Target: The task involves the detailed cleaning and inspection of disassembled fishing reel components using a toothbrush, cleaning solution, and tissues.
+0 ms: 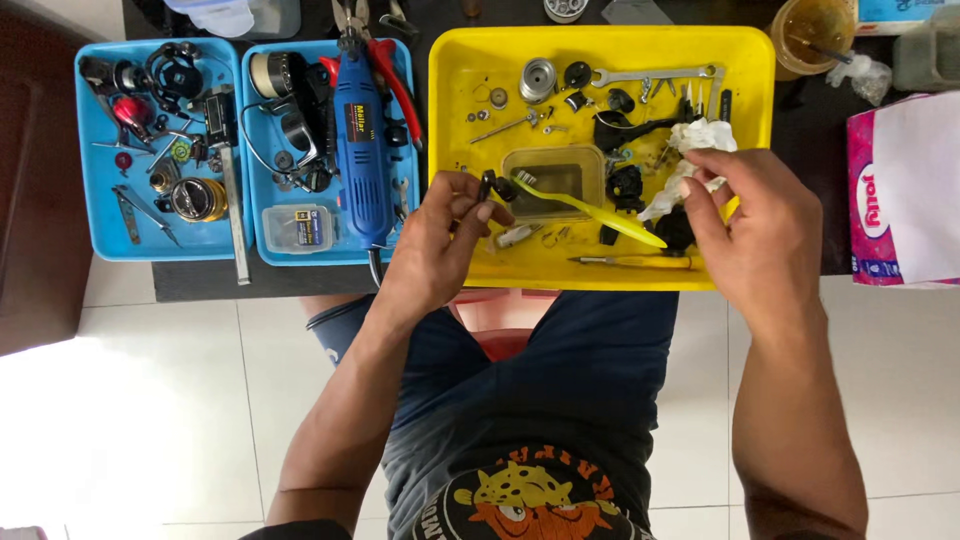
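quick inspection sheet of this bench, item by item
surface: dark table carrying a yellow tray and two blue trays.
job's things: small black part; white tissue.
clutter: yellow toothbrush, wrench, blue rotary tool, small clear tub.
hands: left hand pinches the black part; right hand grips the tissue.
cables: dark cord leaves the rotary tool.
surroundings: white tiled floor, pink tissue pack.
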